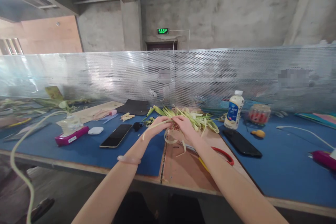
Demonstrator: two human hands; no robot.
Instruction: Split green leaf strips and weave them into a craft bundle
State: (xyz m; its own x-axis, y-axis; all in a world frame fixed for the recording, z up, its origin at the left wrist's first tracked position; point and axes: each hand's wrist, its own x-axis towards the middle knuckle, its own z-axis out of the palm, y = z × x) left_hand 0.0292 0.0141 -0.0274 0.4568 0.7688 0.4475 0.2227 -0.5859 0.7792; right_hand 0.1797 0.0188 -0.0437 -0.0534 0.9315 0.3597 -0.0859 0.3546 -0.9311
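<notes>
My left hand (159, 124) and my right hand (183, 125) meet over the middle of the table, fingertips pinched together. Between them runs a thin pale strip of leaf (154, 126), its tail lying across the back of my left hand. Curled pale strips (171, 140) hang below my fingers. Just beyond my hands lies a loose heap of green and whitish leaf strips (198, 119). A pair of red-handled scissors (226, 155) lies partly hidden under my right forearm, with a yellow-handled item (203, 163) beside it. The exact grip point is too small to make out.
Left of my hands are a phone (116, 135), a white case (96, 131) and a purple tissue pack (72, 136). To the right stand a drink bottle (234, 111) and a jar (259, 114), near another phone (242, 142). A perforated metal screen (118, 77) closes the back.
</notes>
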